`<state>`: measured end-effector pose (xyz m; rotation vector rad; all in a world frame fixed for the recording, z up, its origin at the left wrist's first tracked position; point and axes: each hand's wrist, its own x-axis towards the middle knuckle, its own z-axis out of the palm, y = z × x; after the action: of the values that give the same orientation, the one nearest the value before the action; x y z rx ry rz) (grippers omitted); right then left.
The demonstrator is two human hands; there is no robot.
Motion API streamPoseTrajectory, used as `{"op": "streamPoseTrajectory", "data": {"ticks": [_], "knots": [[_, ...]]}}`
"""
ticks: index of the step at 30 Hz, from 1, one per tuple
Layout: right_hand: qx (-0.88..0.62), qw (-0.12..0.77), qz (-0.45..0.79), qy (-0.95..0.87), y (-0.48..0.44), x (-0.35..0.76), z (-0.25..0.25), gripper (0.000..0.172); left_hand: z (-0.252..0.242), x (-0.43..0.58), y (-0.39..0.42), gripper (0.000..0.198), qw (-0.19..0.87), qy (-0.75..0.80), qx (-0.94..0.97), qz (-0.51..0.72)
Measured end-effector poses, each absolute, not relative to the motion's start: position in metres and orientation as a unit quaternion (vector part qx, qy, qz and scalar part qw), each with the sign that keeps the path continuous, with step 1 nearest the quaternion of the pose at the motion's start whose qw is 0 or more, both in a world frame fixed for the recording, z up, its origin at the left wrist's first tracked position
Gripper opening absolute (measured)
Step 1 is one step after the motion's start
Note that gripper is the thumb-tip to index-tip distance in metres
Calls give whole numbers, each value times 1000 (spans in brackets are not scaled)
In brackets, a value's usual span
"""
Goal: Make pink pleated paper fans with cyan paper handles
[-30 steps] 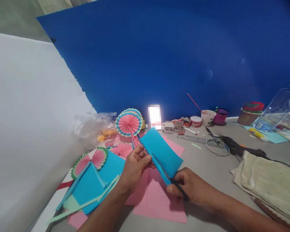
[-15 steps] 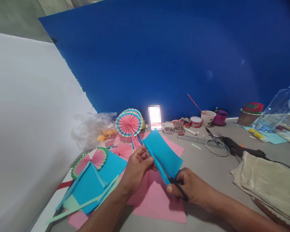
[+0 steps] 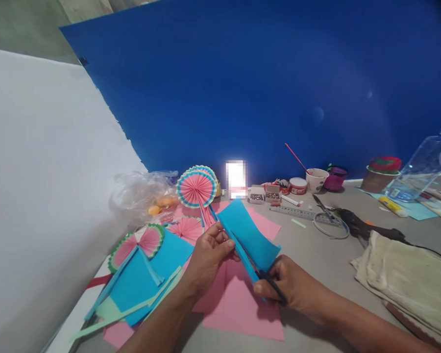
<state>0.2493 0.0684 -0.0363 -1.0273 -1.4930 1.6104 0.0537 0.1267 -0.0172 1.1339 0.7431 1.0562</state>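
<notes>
The right hand (image 3: 290,287) is clenched around black scissors (image 3: 259,272), whose blades run up along the left edge of a blue paper sheet (image 3: 252,233) held above the tabletop (image 3: 316,255). The left hand (image 3: 209,255), at about nine o'clock from the sheet, pinches the narrow strip being parted from that edge.

To cut this well, the person should probably keep the strip taut with the left hand so the paper does not buckle, and feed the sheet deep into the open blades rather than snipping with the tips. Long, steady closes pointing toward twelve o'clock would likely keep the strip's width even. The sheet bows upward at its right side, so a slight lift there may stop it twisting.

Pink paper (image 3: 242,304) lies under both hands; a pink pleated fan (image 3: 196,186) stands at eleven o'clock.
</notes>
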Motion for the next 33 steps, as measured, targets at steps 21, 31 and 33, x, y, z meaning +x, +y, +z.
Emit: {"op": "streamPoseTrajectory", "data": {"ticks": [21,31,33], "knots": [[-377,382,647,-542,67,246,-43,55,-14,57,123,40,669,328,504,437],[-358,409,624,-562,68,244,-37,56,-15,58,120,51,691,303,511,411],[-357,413,625,-559,69,244,-37,56,-16,58,120,53,695,293,515,407]]}}
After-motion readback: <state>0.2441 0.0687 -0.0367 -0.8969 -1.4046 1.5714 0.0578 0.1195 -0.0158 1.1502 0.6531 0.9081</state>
